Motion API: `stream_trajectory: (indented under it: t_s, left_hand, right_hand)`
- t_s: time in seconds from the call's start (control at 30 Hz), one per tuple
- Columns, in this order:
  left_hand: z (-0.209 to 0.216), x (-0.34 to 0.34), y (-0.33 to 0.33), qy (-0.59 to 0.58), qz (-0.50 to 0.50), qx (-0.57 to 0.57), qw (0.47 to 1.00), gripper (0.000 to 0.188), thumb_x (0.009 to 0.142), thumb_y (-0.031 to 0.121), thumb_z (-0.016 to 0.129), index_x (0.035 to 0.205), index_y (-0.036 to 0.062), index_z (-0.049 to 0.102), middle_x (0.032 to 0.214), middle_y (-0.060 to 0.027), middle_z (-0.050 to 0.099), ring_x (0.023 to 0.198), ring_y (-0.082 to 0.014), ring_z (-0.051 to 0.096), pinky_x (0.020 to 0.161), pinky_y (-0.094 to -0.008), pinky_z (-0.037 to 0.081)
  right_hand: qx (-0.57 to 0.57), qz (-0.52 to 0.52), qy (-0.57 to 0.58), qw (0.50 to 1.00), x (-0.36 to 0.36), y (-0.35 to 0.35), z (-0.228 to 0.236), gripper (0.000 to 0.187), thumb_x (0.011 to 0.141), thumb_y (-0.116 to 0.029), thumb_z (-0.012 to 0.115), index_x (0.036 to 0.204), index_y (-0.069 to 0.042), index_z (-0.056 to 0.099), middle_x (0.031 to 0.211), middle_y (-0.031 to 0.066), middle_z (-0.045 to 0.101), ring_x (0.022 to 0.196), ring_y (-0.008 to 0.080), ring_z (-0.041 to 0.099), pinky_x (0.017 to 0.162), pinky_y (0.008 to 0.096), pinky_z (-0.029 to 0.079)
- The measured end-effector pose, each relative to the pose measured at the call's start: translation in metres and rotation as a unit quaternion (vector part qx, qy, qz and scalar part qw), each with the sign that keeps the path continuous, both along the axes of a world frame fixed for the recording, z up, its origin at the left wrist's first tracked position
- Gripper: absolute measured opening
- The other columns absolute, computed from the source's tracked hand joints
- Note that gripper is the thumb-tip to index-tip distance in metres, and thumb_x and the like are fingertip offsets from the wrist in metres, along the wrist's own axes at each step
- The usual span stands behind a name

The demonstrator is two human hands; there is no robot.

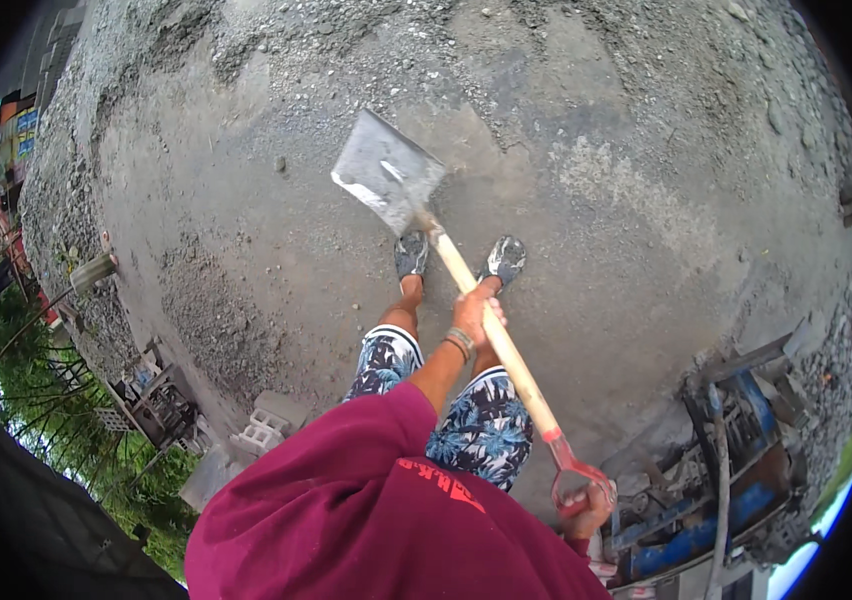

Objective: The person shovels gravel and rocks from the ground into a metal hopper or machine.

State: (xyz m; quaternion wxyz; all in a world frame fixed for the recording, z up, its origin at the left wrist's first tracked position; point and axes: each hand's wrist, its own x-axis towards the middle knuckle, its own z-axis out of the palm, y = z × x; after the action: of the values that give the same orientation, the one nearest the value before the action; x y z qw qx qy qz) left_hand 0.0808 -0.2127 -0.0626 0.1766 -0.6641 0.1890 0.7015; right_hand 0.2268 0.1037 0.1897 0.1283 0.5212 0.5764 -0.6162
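A shovel (494,325) with a pale wooden shaft slants across in front of me. My left hand (478,312) wraps round the shaft about midway along it. At the lower right, my right hand (586,508) is closed on the red D-shaped grip (568,463) at the shovel's top end. The square metal blade (388,172) looks bare, with a bright worn patch, and is held out ahead of my feet. Whether it touches the ground I cannot tell.
Grey gravel (346,40) is heaped along the far side. A loose gravel patch (231,295) lies to the left, near concrete blocks (268,422). Blue-and-rusty machinery (736,470) stands at the right, close to my right hand. My shoes (504,260) are on the ground just behind the blade.
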Motion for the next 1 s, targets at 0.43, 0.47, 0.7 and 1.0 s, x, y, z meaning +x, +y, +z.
stream_trajectory:
  t_s: [0.43, 0.47, 0.7, 1.0]
  left_hand:
    - [-0.081, 0.030, 0.070, -0.096, -0.030, 0.126, 0.987, 0.020, 0.081, 0.017, 0.063, 0.089, 0.0024, 0.053, 0.075, -0.0121, 0.057, 0.060, -0.0271, 0.061, 0.054, -0.0469, 0.054]
    - [-0.085, 0.032, 0.048, -0.089, -0.020, 0.132, 0.987, 0.017, 0.081, 0.015, 0.062, 0.087, 0.0033, 0.052, 0.072, -0.0111, 0.056, 0.058, -0.0262, 0.059, 0.053, -0.0462, 0.053]
    - [-0.116, -0.025, -0.210, 0.027, -0.007, -0.026, 0.999, 0.013, 0.079, 0.014, 0.059, 0.074, 0.0059, 0.050, 0.060, -0.0072, 0.050, 0.048, -0.0228, 0.051, 0.048, -0.0398, 0.048]
    - [0.109, 0.084, -0.554, 0.247, 0.085, -0.249, 0.933, 0.015, 0.085, 0.023, 0.058, 0.079, 0.0113, 0.050, 0.060, 0.0024, 0.046, 0.051, -0.0114, 0.047, 0.047, -0.0285, 0.044]
  right_hand:
    - [0.097, -0.081, -0.086, 0.988, -0.030, -0.037, 0.029, 0.028, 0.088, -0.019, 0.058, 0.105, 0.003, 0.058, 0.053, 0.0030, 0.048, 0.038, 0.0155, 0.045, 0.035, 0.0297, 0.042]
    - [0.087, -0.054, -0.076, 0.992, -0.029, -0.057, 0.026, 0.027, 0.088, -0.021, 0.058, 0.102, 0.002, 0.059, 0.053, 0.0025, 0.047, 0.038, 0.0152, 0.045, 0.035, 0.0292, 0.041]
    - [-0.002, 0.035, -0.030, 0.999, -0.077, -0.256, -0.054, 0.019, 0.088, -0.018, 0.061, 0.086, 0.000, 0.056, 0.053, 0.0037, 0.048, 0.040, 0.0158, 0.049, 0.038, 0.0286, 0.042]
    - [-0.096, 0.532, 0.438, 0.718, -0.107, -0.435, -0.012, 0.022, 0.069, -0.013, 0.082, 0.072, -0.008, 0.060, 0.066, 0.0067, 0.057, 0.058, 0.0284, 0.058, 0.055, 0.0367, 0.046]
